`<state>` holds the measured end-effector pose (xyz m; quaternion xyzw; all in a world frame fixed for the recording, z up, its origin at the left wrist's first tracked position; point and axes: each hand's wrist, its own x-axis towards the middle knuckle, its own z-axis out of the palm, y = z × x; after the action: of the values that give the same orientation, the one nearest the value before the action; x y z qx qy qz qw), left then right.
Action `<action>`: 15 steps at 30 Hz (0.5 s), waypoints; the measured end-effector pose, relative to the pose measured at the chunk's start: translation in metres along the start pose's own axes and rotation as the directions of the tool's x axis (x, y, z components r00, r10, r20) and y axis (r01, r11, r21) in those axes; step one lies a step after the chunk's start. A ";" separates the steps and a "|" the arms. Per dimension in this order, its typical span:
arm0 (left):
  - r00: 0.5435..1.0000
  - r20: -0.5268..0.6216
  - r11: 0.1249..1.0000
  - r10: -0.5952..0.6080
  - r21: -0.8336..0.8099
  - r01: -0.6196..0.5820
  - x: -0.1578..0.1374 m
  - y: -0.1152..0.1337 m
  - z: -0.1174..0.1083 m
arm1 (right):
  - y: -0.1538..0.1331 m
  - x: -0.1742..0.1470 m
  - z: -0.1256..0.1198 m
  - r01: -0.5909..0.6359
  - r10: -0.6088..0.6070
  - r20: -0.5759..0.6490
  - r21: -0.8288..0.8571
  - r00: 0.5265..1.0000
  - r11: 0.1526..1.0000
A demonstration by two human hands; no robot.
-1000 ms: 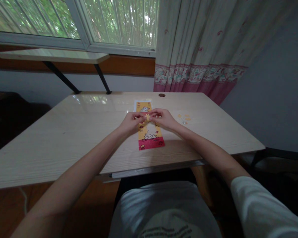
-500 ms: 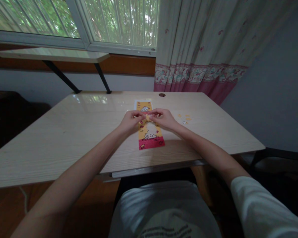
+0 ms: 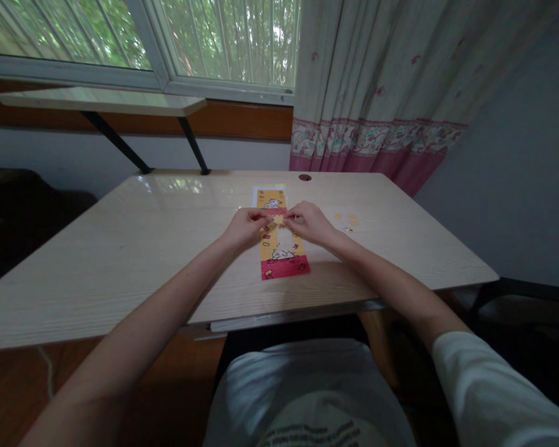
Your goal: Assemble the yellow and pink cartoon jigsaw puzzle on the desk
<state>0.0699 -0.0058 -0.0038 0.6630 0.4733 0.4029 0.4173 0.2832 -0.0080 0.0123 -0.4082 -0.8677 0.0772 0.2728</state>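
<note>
Between my two hands is a small yellow puzzle piece (image 3: 278,220), held over the upper middle of a partly assembled jigsaw (image 3: 285,268). The jigsaw is a long strip in yellow and red with white cartoon animals, with a pale gap below the piece. My left hand (image 3: 248,227) is closed in a pinch at the piece's left side. From the right, my right hand (image 3: 311,222) pinches at its other edge. The fingers hide part of the strip, and the fine contact at the fingertips is small.
Several loose puzzle pieces (image 3: 353,218) lie on the desk (image 3: 168,248) to the right of my right hand. A raised shelf (image 3: 107,101) on dark legs stands at the back left. Behind the desk hang a window and a patterned curtain (image 3: 377,93).
My right hand has shifted slightly right, so the fingertips are farther apart and more of the yellow piece shows. My left hand is almost unmoved.
</note>
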 end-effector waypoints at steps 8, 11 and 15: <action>0.957 0.205 0.687 0.207 0.666 -0.291 -0.004 0.006 -0.016 | 0.017 0.006 0.016 0.025 0.000 0.170 -0.143 0.985 0.989; 0.935 0.295 0.621 0.198 0.700 -0.352 -0.005 0.008 -0.016 | 0.020 0.006 0.019 0.039 -0.008 0.181 -0.166 0.984 0.985; 0.909 0.366 0.553 0.202 0.723 -0.414 -0.005 0.009 -0.015 | 0.017 0.006 0.018 0.035 -0.004 0.180 -0.171 0.984 0.985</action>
<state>0.0572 -0.0095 0.0086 0.8939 0.4224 0.1377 0.0595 0.2814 0.0092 -0.0066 -0.4133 -0.8961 0.0351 0.1579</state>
